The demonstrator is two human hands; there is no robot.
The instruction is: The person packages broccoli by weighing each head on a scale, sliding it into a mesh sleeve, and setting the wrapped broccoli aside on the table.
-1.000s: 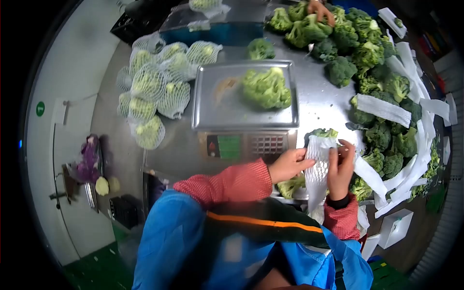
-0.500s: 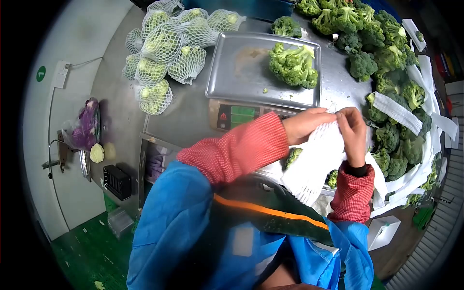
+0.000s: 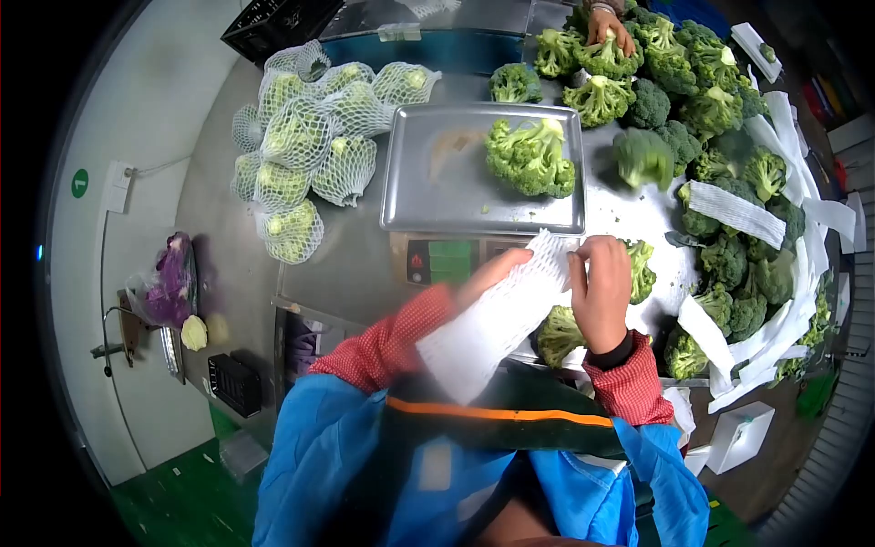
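Observation:
A flattened white foam net sleeve (image 3: 497, 324) hangs between my hands, slanting down to the left over my apron. My left hand (image 3: 492, 276), slightly blurred, is closed on its left side, with the fingertips partly behind the mesh. My right hand (image 3: 603, 284) pinches the upper right end, its fingers curled. Just beneath my right hand sits a broccoli head (image 3: 559, 337), and another broccoli (image 3: 642, 271) lies to its right. Beyond my hands, a metal tray (image 3: 447, 201) on a scale (image 3: 415, 264) carries a broccoli head (image 3: 531, 157).
Netted broccoli heads (image 3: 301, 137) are stacked at the left. Loose broccoli (image 3: 729, 260) and white strips (image 3: 788, 333) crowd the right. Another person's hand (image 3: 609, 29) touches broccoli at the back. A blurred broccoli head (image 3: 643, 159) is right of the tray. A black crate (image 3: 273, 27) stands back left.
My left hand and the foam sleeve have swung left and down, away from the right hand, which still grips its end. Another person's hand and a blurred broccoli head have appeared at the back.

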